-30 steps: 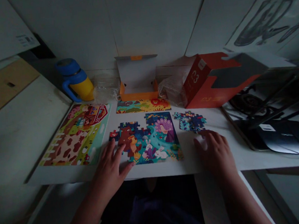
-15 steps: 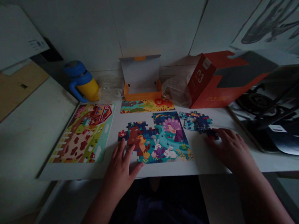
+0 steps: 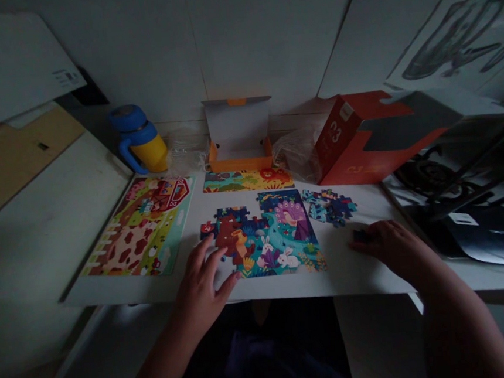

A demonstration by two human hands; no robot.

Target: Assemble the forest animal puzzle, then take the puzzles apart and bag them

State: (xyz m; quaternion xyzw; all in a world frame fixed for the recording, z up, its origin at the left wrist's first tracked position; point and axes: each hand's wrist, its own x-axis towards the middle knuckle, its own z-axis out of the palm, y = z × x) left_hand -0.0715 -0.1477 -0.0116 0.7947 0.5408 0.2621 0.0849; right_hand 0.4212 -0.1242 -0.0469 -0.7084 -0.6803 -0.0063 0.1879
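A partly assembled jigsaw puzzle (image 3: 278,234) with a bear, rabbits and a peacock lies on the white table (image 3: 343,275). My left hand (image 3: 209,272) rests at its lower left edge, fingers spread, thumb by the bottom border. Between the fingers and thumb of my right hand (image 3: 389,244) is a dark puzzle piece (image 3: 361,236), right of the puzzle and low over the table. Beyond that hand sits a loose cluster of puzzle pieces (image 3: 330,205), some overlapping.
At the left lies a farm picture board (image 3: 149,227). Behind the puzzle are an animal picture strip (image 3: 246,179), an open orange box (image 3: 241,162) and clear plastic bags (image 3: 297,155). A blue-yellow flask (image 3: 142,142) stands back left, a red box (image 3: 363,144) back right.
My right hand has drawn the dark piece away from the loose cluster, slightly right and toward me. My left hand has stayed nearly still.
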